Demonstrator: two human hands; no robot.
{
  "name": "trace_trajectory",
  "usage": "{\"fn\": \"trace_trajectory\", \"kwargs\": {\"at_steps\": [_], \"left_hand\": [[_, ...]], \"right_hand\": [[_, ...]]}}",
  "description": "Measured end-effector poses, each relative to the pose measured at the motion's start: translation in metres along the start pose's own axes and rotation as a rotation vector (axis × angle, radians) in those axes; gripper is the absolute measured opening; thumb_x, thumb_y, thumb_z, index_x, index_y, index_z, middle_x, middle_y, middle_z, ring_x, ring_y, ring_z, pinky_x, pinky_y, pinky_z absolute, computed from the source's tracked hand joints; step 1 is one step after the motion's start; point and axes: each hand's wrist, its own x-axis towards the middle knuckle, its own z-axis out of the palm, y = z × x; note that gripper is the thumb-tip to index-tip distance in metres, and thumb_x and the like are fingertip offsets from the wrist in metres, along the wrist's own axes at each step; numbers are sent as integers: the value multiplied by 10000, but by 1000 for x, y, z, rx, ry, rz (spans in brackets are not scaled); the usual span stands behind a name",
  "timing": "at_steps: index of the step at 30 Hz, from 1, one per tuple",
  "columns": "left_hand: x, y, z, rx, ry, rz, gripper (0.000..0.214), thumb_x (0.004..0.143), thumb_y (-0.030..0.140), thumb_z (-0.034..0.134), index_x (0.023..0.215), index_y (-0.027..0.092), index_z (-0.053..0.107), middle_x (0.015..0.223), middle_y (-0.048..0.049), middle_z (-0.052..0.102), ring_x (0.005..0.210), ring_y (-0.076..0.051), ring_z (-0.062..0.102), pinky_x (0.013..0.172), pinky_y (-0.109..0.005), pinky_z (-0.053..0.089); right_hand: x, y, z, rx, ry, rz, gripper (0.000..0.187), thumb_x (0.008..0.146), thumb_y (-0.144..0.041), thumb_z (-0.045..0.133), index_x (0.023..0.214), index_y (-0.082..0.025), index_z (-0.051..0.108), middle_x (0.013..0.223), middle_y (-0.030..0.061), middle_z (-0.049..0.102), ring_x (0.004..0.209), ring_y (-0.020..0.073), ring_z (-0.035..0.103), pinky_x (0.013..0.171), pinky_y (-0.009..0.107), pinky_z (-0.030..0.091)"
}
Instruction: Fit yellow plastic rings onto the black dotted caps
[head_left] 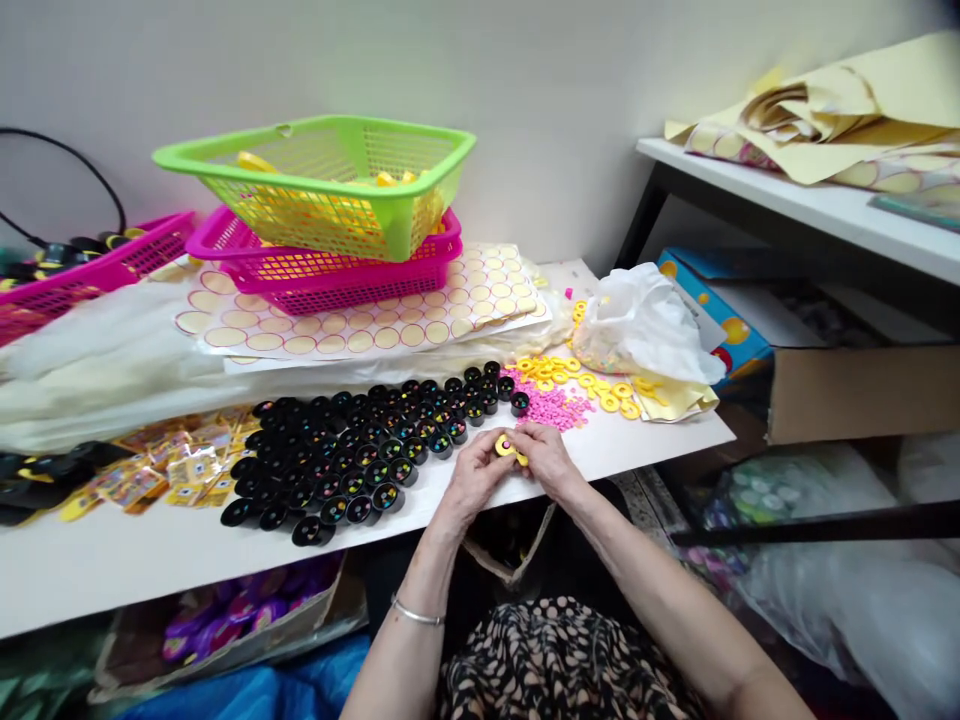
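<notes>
My left hand (478,470) and my right hand (550,458) meet just above the front edge of the white table. Between their fingertips they pinch a small yellow plastic piece (503,444) with a round ring-like end and a pink spot at its centre. More yellow ring-ended pieces (611,395) lie loose beyond my right hand. A pile of tiny pink pieces (551,405) spreads right behind my hands. To the left stand many small black cups (360,455) in rows, several with coloured bits inside.
A green basket (315,150) with yellow parts sits in a pink basket (360,285) on sheets of round stickers (352,340). A white plastic bag (637,320) rests at the right. Shiny printed packets (176,465) lie left. A white shelf (795,210) overhangs an open cardboard box (862,395).
</notes>
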Motion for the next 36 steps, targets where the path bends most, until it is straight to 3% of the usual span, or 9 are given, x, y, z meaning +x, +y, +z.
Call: {"fn": "trace_trajectory", "kwargs": {"at_steps": [3,7,11,16,19,24,27,31,36], "left_hand": [[0,1,-4,7,-89,-8,435,618,204,705,1042,137,635,1011,-68,600,894,-165,567,806,-274,454],[0,-3,1,217,20,12,345,583,184,708,919,131,655,820,-11,589,659,-94,517,597,-199,416],[-4,-6,8,341,92,91,234,605,231,708,815,138,662,718,21,542,545,-59,415,497,-181,325],[-9,-8,8,386,71,205,221,640,286,711,803,149,653,738,8,530,591,-79,429,523,-194,332],[-12,-9,5,387,67,233,238,655,315,704,823,157,649,761,-3,537,611,-89,440,540,-202,343],[-14,-10,2,359,49,285,244,663,316,702,842,159,649,774,-15,553,642,-103,461,564,-212,369],[-18,-7,3,379,40,321,220,680,284,687,855,158,646,782,-26,567,665,-114,493,581,-220,396],[-26,-1,6,538,-52,428,184,750,215,590,921,172,640,855,-59,605,751,-144,561,655,-245,453],[-34,1,7,780,-139,614,247,798,147,464,999,171,607,1047,-115,616,955,-189,587,818,-302,486]], "right_hand": [[-3,-1,-8,43,0,22,347,724,-486,567,671,-142,557,481,-34,511,320,51,393,281,167,260],[-16,-2,-25,110,49,58,285,663,-409,634,723,-139,567,657,-4,598,393,52,483,328,166,332],[-30,-1,-38,108,-140,101,352,547,-258,739,841,-134,592,595,-33,589,459,74,525,452,200,431],[-25,-2,-44,22,-252,51,347,548,-297,768,810,-133,610,565,-54,557,451,58,464,453,198,379],[-15,-6,-51,-75,-298,-17,409,479,-272,805,821,-139,624,589,-64,539,494,58,448,464,190,349],[-8,-10,-61,-95,-474,23,523,472,-238,812,953,-149,626,739,-23,594,624,90,517,560,211,411],[-7,-8,-60,-66,-469,37,521,496,-228,803,976,-149,618,799,-4,617,685,110,556,645,245,452],[-9,-12,-55,-122,-491,31,597,461,-210,814,1019,-152,611,864,14,636,816,154,586,760,296,468],[-19,-21,-45,-131,-590,122,591,452,-195,807,1012,-153,623,846,0,641,805,153,587,741,282,470]]}}
